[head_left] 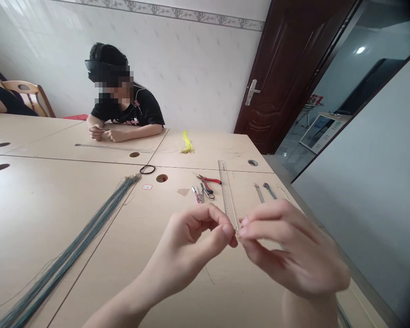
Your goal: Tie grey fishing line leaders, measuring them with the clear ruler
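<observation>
My left hand (pixel 203 246) is closed in a pinch, thumb against forefinger, on a thin cord whose end is mostly hidden by the fingertips. Facing it and almost touching, my right hand (pixel 290 246) pinches at the same spot. A fine pale cord (pixel 231 200) runs from the fingertips away along a clear ruler (pixel 222 182). Just beyond my hands lie red-handled pliers (pixel 210 180), small scissors (pixel 208 191) and pink thread snips (pixel 197 195).
A long bundle of grey-green cords (pixel 89 232) stretches across the left of the table (pixel 150 291). Yellow cords (pixel 187 143), a black ring (pixel 147 169), a tape roll (pixel 253 162) and short dark cord bundles (pixel 269 190) lie farther off. A co-worker (pixel 126 107) sits opposite.
</observation>
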A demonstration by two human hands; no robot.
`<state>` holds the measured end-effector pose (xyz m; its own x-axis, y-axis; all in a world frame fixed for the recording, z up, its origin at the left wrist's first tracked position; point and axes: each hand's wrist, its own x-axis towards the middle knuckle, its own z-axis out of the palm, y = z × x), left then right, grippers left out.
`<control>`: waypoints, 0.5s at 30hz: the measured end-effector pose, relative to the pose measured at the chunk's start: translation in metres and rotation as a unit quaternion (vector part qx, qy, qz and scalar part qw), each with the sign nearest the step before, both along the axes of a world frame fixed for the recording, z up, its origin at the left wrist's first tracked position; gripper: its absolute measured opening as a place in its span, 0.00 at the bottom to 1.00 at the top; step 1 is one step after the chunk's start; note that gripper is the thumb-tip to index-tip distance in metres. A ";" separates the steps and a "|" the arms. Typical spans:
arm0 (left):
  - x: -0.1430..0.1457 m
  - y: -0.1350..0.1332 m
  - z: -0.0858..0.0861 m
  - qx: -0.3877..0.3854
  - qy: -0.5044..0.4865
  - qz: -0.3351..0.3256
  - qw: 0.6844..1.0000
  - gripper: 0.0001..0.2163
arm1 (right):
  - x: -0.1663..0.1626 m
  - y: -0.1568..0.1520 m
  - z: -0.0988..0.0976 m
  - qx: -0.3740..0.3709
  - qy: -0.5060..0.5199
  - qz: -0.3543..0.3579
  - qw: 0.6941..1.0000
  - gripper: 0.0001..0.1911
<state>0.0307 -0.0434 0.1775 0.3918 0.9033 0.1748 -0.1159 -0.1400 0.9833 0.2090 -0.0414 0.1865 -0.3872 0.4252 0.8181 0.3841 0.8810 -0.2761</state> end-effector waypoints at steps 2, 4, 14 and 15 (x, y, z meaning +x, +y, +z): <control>0.004 -0.002 0.002 0.067 0.088 0.037 0.993 0.08 | 0.008 0.006 -0.004 -0.057 0.090 -0.049 0.993 0.05; 0.010 -0.005 0.001 0.133 0.184 0.036 0.973 0.07 | 0.024 0.016 -0.007 -0.115 0.176 -0.134 0.968 0.04; 0.104 -0.057 -0.113 0.354 0.329 -0.178 0.857 0.05 | 0.143 0.104 -0.030 -0.327 0.077 -0.367 0.867 0.09; 0.114 -0.065 -0.128 0.368 0.336 -0.194 0.845 0.08 | 0.144 0.108 -0.032 -0.323 0.064 -0.364 0.871 0.10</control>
<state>0.1448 -0.1087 0.0494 0.8682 0.4274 0.2521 0.2568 -0.8217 0.5088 0.3530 0.0661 0.1547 0.2549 0.9075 0.3340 0.7063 0.0612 -0.7052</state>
